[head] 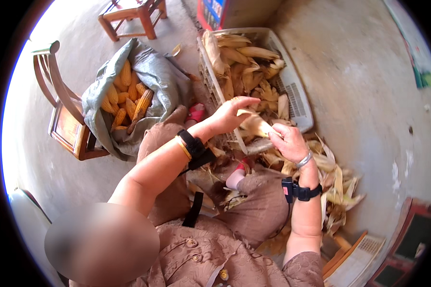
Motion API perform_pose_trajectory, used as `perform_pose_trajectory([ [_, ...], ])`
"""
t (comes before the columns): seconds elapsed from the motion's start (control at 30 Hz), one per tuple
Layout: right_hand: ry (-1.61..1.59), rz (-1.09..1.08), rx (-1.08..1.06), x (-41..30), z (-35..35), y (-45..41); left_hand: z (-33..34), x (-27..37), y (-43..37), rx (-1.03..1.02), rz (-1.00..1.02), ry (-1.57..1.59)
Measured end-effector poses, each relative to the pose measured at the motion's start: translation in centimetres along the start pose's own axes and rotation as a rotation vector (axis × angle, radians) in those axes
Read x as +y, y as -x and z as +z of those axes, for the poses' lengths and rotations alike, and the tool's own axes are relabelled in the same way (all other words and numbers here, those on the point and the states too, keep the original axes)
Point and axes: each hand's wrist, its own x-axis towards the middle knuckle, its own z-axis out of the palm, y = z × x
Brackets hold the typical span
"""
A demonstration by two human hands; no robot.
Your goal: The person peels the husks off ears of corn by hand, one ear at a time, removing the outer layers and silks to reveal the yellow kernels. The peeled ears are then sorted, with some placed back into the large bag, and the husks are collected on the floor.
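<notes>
Pale husk covers the corn ear point(256, 123) in front of me. My right hand point(290, 142) grips it at its lower right end. At the other end is my left hand point(231, 113), fingers apart and thumb near or against the husk. Both hands are over the near edge of a light plastic crate point(298, 97) of ears in dry husks point(258, 52) and loose husk leaves. To the left, a grey-green woven sack point(161, 80) stands open with several bare yellow corn cobs point(131, 86) inside; one of them point(142, 107) is darkened.
Loose husks point(334, 179) lie heaped on the floor right of my knee. A wooden chair point(66, 118) stands against the sack's left side, and a wooden stool point(134, 18) is farther back. The wall point(352, 71) rises to the right. A slatted wooden-framed item point(355, 258) is at lower right.
</notes>
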Motion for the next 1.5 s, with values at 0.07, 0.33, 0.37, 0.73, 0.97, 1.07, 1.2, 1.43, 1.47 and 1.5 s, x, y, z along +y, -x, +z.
perform_pose_trajectory([
  [0.07,0.073,-0.057,0.009,-3.2,-0.9,3.5,0.6,2.6,1.9,-0.255,0.060,0.072],
  [0.33,0.032,-0.075,0.240,-6.4,1.6,11.4,5.0,11.1,9.3,-0.491,-0.113,0.117],
  [0.37,-0.021,-0.022,0.290,-6.3,2.5,11.7,5.7,10.7,10.2,-0.458,-0.206,0.175],
  [0.73,-0.358,-0.085,0.405,-6.0,9.5,13.1,4.1,12.4,14.5,-0.153,-0.141,-0.164],
  [0.97,0.023,-0.180,0.639,-7.7,10.3,13.5,3.8,14.5,15.0,-0.136,-0.085,-0.370],
  [1.07,-0.227,-0.133,0.577,-7.4,10.7,13.8,4.1,14.5,15.4,-0.079,-0.056,-0.403],
  [1.2,-0.346,-0.154,0.533,-7.5,10.6,14.6,4.2,14.7,15.8,-0.059,-0.040,-0.313],
  [1.43,-0.151,-0.151,0.675,-8.4,11.2,14.2,3.9,15.9,16.0,-0.029,0.117,-0.362],
  [1.47,-0.179,-0.104,0.674,-8.2,11.6,14.0,3.9,15.6,16.1,-0.011,0.118,-0.362],
  [1.5,-0.209,-0.059,0.672,-8.3,11.8,13.8,3.8,15.4,16.1,0.008,0.118,-0.364],
])
